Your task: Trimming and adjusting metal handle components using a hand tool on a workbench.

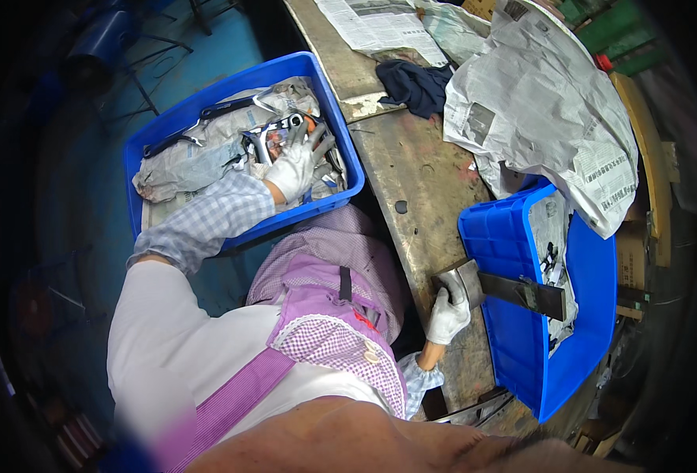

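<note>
The workbench (399,169) runs from top centre to lower right of the frame. The left bin (328,94), blue, sits at upper left, beside the bench. The right bin (510,339), also blue, is at right of the frame, with paper and small parts inside. A newspaper sheet (537,110) at upper right overlaps its upper edge. A dark cloth (418,85) lies at top centre, just beside the sheet. A dark bar (514,292) extends from a grey block (466,284), right of centre, across the right bin's rim. The hands wear white gloves and are well apart. The left hand (295,167), fingers spread, is inside the left bin over black and silver parts (273,135) on grey paper. The right hand (448,315) is against the block; whether it is clamped on it cannot be told
</note>
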Demonstrator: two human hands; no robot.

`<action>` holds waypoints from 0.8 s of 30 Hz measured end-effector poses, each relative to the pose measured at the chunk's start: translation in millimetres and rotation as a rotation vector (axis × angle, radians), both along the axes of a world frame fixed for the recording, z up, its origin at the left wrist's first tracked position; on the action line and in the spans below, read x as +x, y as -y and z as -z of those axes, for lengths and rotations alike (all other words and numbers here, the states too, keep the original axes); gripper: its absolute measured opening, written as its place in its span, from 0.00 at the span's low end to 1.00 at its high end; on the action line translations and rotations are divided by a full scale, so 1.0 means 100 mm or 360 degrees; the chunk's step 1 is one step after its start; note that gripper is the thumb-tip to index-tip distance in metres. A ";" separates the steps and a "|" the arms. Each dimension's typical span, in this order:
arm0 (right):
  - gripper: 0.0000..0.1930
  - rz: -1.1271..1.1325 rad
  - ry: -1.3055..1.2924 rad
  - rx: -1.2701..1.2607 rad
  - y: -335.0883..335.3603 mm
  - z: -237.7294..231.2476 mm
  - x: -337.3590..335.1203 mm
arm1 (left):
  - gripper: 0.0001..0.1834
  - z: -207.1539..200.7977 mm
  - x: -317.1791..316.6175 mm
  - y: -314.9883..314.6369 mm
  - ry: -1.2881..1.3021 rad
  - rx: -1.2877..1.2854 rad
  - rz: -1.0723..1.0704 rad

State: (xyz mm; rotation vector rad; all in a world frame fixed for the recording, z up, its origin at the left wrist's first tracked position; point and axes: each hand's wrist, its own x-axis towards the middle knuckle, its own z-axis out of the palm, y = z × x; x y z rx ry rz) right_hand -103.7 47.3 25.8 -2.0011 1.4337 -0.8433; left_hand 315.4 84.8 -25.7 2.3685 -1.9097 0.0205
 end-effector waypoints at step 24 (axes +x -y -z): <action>0.20 -0.0082 -0.0150 -0.0597 -0.03 0.17 -0.04 | 0.27 -0.17 1.24 -0.15 -0.0304 0.0160 -0.0856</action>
